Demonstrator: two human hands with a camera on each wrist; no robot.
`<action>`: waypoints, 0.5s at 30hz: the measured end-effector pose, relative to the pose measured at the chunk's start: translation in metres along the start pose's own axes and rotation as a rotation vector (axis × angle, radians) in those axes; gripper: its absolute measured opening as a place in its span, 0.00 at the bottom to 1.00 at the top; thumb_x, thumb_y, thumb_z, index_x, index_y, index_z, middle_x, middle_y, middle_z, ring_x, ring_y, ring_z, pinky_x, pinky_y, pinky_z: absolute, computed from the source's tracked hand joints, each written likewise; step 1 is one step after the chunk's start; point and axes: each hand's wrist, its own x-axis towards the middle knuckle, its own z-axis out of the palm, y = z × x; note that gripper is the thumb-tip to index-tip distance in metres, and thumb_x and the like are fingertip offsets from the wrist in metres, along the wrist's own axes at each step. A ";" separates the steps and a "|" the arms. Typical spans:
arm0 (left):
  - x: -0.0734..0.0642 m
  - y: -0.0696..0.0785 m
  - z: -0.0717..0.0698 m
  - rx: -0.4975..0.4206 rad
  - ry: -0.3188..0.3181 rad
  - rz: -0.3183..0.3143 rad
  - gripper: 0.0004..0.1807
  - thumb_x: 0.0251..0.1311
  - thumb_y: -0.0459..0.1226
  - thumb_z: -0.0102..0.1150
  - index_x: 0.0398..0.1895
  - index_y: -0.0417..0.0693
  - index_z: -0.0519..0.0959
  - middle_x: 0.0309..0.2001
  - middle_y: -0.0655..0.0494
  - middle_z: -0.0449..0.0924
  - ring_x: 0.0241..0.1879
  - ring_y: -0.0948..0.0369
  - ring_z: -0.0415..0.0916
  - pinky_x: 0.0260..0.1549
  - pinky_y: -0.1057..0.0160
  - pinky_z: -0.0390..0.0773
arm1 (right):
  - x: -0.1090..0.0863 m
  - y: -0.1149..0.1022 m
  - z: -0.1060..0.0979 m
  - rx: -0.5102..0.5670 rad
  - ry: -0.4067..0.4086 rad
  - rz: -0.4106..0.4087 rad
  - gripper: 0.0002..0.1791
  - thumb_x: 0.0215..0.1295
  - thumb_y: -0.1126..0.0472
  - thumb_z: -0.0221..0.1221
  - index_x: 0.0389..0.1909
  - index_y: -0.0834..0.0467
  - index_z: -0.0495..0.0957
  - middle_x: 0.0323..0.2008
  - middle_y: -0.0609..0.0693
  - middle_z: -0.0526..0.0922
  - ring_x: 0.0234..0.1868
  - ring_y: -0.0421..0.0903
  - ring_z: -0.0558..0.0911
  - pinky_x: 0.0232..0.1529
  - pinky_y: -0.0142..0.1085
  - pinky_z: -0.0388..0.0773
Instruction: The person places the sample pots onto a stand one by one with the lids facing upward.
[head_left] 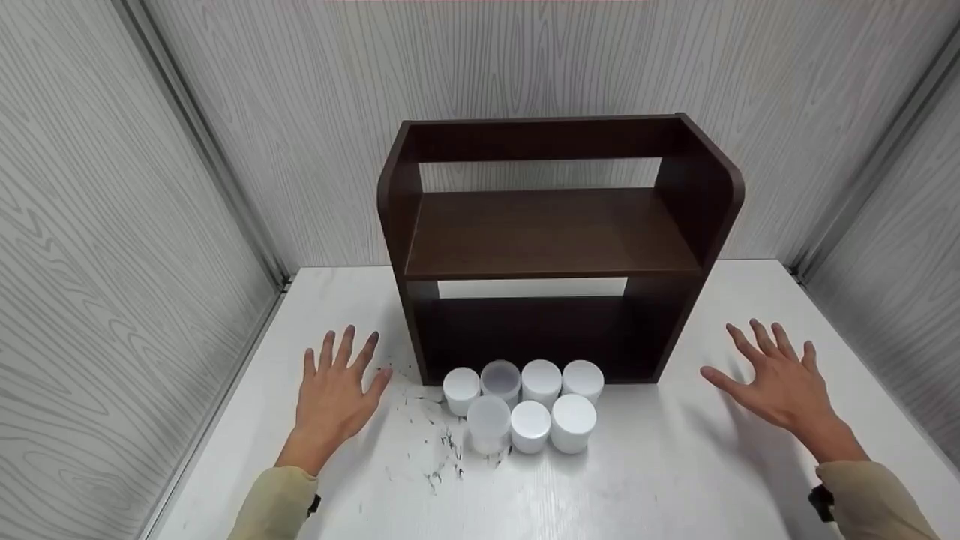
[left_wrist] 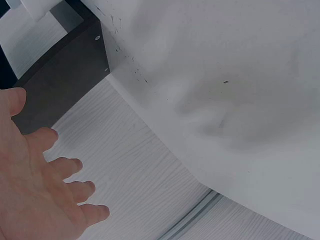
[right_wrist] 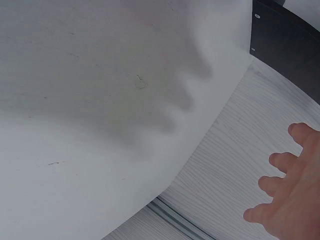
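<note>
Left hand (head_left: 330,401) out to the left of the jars (head_left: 531,421), fingers spread wide, nothing in its grip! Over on the other side, the right hand (head_left: 787,390) is just as wide, fingers fanned, thumb pointing inward, holding nothing and well apart from the jars. Both hang over the white table (head_left: 652,480), shadows falling beneath. And there are the jars, seven of them, upright between the two hands, bunched in two rows: four behind, three in front, right at the foot of the dark brown shelf (head_left: 551,232). Whether the back row touches it, I can't tell. Most are white; two toward the left look cloudier. Dark marks (head_left: 448,442) speckle the table beside them, and a grained wall (head_left: 547,60) rises behind the shelf.
</note>
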 end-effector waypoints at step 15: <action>-0.004 0.004 -0.006 0.034 0.032 0.029 0.37 0.78 0.59 0.47 0.82 0.51 0.64 0.80 0.36 0.57 0.80 0.34 0.47 0.73 0.28 0.46 | -0.015 -0.003 -0.001 0.009 0.027 -0.003 0.51 0.70 0.28 0.58 0.83 0.55 0.58 0.79 0.71 0.56 0.80 0.73 0.48 0.71 0.75 0.29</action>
